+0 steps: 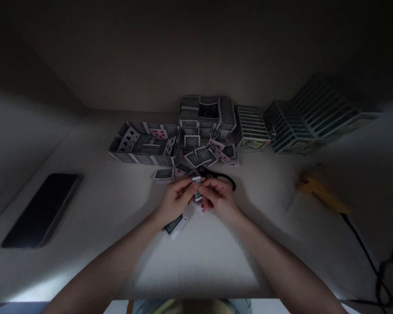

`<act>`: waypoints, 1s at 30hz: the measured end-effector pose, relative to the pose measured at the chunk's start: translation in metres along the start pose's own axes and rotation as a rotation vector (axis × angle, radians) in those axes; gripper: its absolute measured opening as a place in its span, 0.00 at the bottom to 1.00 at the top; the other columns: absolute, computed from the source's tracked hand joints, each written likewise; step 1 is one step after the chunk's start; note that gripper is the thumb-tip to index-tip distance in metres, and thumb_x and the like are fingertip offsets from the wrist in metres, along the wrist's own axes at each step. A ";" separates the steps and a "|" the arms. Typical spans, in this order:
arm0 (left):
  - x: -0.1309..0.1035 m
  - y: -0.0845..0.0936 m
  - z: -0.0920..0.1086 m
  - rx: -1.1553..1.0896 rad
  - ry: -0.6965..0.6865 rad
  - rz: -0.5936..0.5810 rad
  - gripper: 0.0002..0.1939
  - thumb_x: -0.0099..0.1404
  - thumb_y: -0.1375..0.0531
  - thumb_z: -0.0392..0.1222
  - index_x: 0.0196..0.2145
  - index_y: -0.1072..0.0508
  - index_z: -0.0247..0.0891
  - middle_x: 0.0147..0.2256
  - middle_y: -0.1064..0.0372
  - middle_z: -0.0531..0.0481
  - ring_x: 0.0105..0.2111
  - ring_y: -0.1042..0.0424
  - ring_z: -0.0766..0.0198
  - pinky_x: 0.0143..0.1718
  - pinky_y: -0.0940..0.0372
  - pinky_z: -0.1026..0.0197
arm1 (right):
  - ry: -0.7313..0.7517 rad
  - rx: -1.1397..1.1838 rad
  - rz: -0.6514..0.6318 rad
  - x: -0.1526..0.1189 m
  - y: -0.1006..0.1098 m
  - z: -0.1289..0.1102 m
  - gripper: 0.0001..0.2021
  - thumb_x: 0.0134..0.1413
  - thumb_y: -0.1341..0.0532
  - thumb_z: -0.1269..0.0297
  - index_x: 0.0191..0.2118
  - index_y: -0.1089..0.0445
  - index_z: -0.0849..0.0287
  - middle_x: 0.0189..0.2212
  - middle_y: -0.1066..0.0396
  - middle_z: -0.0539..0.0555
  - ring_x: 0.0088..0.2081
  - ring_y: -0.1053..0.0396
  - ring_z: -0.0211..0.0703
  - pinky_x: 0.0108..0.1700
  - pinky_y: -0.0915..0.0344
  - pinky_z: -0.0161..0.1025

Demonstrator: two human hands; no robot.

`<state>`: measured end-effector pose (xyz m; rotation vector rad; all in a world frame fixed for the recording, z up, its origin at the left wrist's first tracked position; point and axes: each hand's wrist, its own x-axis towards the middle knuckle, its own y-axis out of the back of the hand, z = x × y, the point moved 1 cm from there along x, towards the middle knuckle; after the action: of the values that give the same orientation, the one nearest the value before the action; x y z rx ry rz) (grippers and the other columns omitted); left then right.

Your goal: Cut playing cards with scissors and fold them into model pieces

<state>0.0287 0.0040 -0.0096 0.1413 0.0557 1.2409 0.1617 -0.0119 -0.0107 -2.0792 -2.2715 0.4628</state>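
Between my fingertips, over the middle of the table, is a narrow folded playing card (197, 192), its patterned back outward. My left hand (179, 195) pinches its left side; my right hand (218, 196) grips the right side. Just beyond my hands lie black-handled scissors (224, 175), partly hidden by them. Below my left hand rest cut card pieces (175, 226), and another card piece with red marks (201, 208) shows under my fingers. Loose playing cards (203, 156) are scattered farther back, some face up and some face down.
Behind stand an open box made of cards (142, 158) and a taller card structure (206, 117). Slatted card structures (253, 126) stand at the back right. A yellow glue gun (323, 194) with a black cord lies right, a phone (41, 211) left.
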 end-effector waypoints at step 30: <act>0.000 -0.004 -0.002 0.271 -0.089 0.065 0.14 0.66 0.56 0.46 0.26 0.41 0.38 0.23 0.46 0.56 0.25 0.44 0.69 0.28 0.47 0.66 | -0.032 -0.129 -0.097 -0.001 -0.005 0.007 0.15 0.49 0.44 0.56 0.19 0.42 0.57 0.09 0.38 0.45 0.11 0.47 0.31 0.16 0.49 0.31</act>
<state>0.0317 0.0026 -0.0124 0.4359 0.1430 1.2867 0.1557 -0.0147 -0.0161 -2.0180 -2.4693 0.3561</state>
